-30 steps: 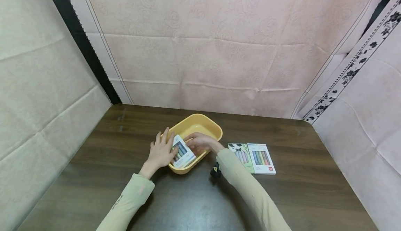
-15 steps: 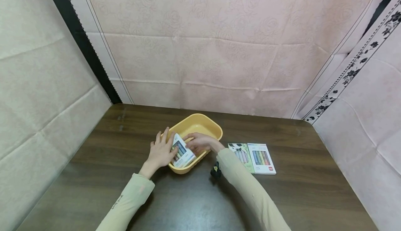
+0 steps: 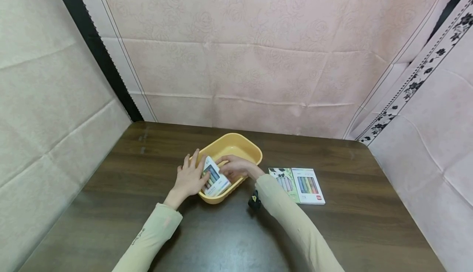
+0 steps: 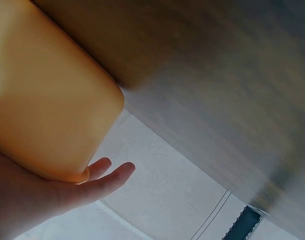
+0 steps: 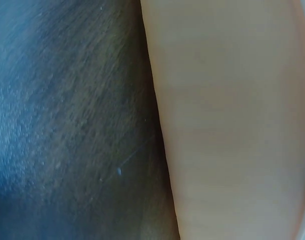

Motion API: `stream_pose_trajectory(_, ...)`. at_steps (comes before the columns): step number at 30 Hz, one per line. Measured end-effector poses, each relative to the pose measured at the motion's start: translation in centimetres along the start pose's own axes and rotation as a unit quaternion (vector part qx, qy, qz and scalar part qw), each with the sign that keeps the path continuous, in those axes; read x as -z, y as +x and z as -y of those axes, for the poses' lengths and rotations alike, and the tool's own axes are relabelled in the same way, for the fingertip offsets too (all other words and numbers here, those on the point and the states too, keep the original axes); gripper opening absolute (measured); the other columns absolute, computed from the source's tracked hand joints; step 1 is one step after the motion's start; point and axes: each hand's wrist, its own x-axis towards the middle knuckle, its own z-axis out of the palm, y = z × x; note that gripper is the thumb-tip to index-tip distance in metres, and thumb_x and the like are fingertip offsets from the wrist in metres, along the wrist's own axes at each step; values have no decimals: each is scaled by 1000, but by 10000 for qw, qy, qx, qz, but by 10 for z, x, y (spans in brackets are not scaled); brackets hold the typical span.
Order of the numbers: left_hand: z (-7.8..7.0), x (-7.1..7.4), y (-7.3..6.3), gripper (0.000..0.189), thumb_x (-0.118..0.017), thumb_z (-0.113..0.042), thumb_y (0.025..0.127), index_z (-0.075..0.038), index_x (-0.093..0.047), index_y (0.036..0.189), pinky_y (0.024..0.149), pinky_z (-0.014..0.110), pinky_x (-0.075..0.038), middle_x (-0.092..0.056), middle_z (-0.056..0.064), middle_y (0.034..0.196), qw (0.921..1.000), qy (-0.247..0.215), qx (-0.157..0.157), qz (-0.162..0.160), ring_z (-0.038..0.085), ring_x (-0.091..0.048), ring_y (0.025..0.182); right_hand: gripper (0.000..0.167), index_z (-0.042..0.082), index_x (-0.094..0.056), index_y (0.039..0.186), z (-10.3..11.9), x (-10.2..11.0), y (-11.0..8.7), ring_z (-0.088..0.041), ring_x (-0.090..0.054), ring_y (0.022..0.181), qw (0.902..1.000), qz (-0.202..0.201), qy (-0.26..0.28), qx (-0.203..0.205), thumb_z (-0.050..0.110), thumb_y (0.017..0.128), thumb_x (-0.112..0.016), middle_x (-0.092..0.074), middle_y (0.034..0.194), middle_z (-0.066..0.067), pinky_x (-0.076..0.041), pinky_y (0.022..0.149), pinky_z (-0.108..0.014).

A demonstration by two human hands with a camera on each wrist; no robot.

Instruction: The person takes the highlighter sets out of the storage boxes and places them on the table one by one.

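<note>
In the head view a white box of coloured markers (image 3: 217,181) leans in the near part of a yellow plastic basin (image 3: 236,142). My left hand (image 3: 190,179) lies over the basin's left rim with fingers spread and fairly straight, its thumb on the box's face. In the left wrist view, fingers (image 4: 110,182) of that hand extend past the basin's rim. My right hand (image 3: 238,167) reaches over the right rim and holds the box by its right edge with bent fingers; some fingertips are hidden. Only the basin's outer wall (image 5: 232,125) and the table show in the right wrist view.
Right of the basin, a green box with a panda print (image 3: 286,181) and another white marker box (image 3: 308,186) lie side by side on the brown wooden table (image 3: 229,239). A small black object (image 3: 254,201) is by the right wrist. Pale cloth (image 3: 236,79) hangs behind.
The marker box in the basin has shifted slightly up and away, toward the right hand's fingers. Both hands stay nearly in place.
</note>
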Motion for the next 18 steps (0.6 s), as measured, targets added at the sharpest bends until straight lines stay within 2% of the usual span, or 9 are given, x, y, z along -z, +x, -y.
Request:
stream_pose_trajectory(7,-1,1,0,62,-40,-40,91,-10,-24,142,91,67,-26,-8,16,150,10000,8,3,16,46,-14,132,41,2,-42,125,-1,0,1,-17,-61,82,9999,-108,61,64,6,85,-49,-57,113,-20,-52,73,-33)
stream_pose_trajectory(18,-1,-1,-1,60,-40,-39,91,-12,-24,142,92,67,-26,-9,15,150,10000,4,22,-35,45,-14,132,37,1,-45,121,0,3,-4,-15,-59,78,9978,-606,175,196,7,85,-48,-57,107,-16,-51,69,-31)
